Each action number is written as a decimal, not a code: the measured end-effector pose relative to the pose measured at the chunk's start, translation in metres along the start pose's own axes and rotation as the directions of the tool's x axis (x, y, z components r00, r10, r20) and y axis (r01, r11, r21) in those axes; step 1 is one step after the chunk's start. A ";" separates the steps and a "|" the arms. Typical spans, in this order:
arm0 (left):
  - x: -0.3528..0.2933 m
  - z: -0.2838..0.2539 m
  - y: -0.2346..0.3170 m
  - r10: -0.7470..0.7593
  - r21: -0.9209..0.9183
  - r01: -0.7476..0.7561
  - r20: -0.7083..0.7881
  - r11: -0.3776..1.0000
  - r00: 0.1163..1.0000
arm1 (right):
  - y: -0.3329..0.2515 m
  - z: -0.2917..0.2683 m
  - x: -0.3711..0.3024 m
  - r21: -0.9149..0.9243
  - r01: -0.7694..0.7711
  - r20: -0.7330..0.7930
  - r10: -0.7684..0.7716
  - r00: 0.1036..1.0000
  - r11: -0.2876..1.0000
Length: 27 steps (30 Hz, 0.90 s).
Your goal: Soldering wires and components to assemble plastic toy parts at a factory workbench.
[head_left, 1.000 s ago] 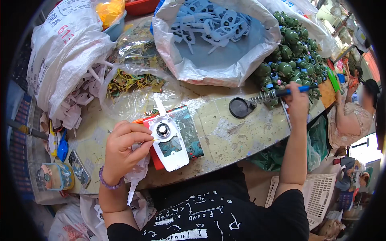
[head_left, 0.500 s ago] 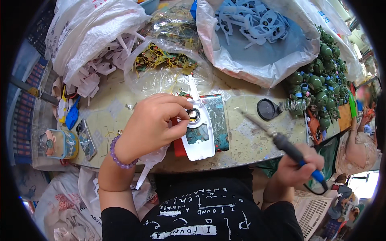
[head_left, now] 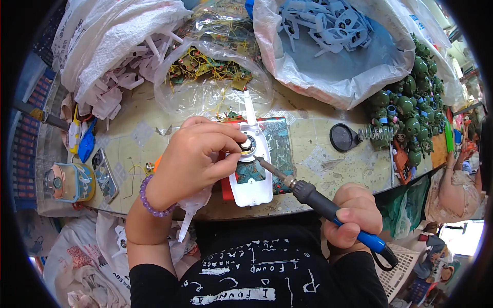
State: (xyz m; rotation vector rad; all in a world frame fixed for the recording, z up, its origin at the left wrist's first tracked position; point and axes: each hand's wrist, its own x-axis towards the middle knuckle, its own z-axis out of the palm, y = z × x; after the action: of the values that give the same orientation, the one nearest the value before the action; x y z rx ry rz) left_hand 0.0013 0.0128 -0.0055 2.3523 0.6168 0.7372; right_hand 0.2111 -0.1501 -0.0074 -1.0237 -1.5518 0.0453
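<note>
on the bench from where i watch, biggest thing first:
bench [head_left: 328,159]: one pale worktop, crowded at the back and sides, with the work near its front edge.
bags: i count three large ones along the back: a white bag [head_left: 110,38] of pale plastic pieces at left, a clear bag [head_left: 213,77] of wired circuit boards in the middle, and another white bag [head_left: 334,46] of blue-grey plastic pieces at right.
green toys [head_left: 408,110]: one heap at the right edge, too many to count.
white shell [head_left: 251,164]: one, long and flat, lying on a green mat [head_left: 280,151] straight in front of me; a small round part [head_left: 247,145] sits in its upper half.
soldering iron [head_left: 321,199]: one, black barrel and blue handle, its tip slanting up-left and ending just below the round part, close to the shell.
left hand [head_left: 197,159]: closed in a pinch, thumb and fingers on the round part, pressing it into the shell; a purple bead bracelet [head_left: 149,197] on the wrist.
right hand [head_left: 354,213]: wrapped shut round the iron's handle.
doing it well, as i judge: keep the pinch steady, fingertips clear of the hot tip, touch only the joint, briefly, so the plastic does not melt.
small things: one black round lid [head_left: 341,137] and one coil spring stand [head_left: 379,134] at right.
</note>
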 end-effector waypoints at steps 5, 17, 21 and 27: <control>0.000 0.000 -0.002 0.002 -0.007 -0.002 -0.016 1.000 1.000 | 0.003 0.003 0.002 -0.015 0.041 0.045 -0.040 0.998 0.999; -0.002 0.000 0.000 -0.033 0.001 0.033 -0.014 0.999 0.999 | 0.003 0.008 0.003 -0.037 0.071 0.038 -0.070 0.997 0.997; -0.002 0.002 -0.001 -0.004 0.042 0.005 -0.035 0.999 0.999 | 0.004 0.009 0.004 -0.030 0.089 0.059 -0.087 0.995 0.996; -0.004 0.001 0.000 -0.029 0.058 0.029 -0.001 0.998 1.000 | 0.006 0.011 0.005 -0.031 0.104 0.064 -0.102 0.993 0.994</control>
State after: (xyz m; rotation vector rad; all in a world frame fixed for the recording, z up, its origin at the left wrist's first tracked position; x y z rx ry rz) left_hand -0.0004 0.0103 -0.0077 2.3911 0.6795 0.7152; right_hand 0.2062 -0.1377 -0.0097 -0.9760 -1.6653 -0.0212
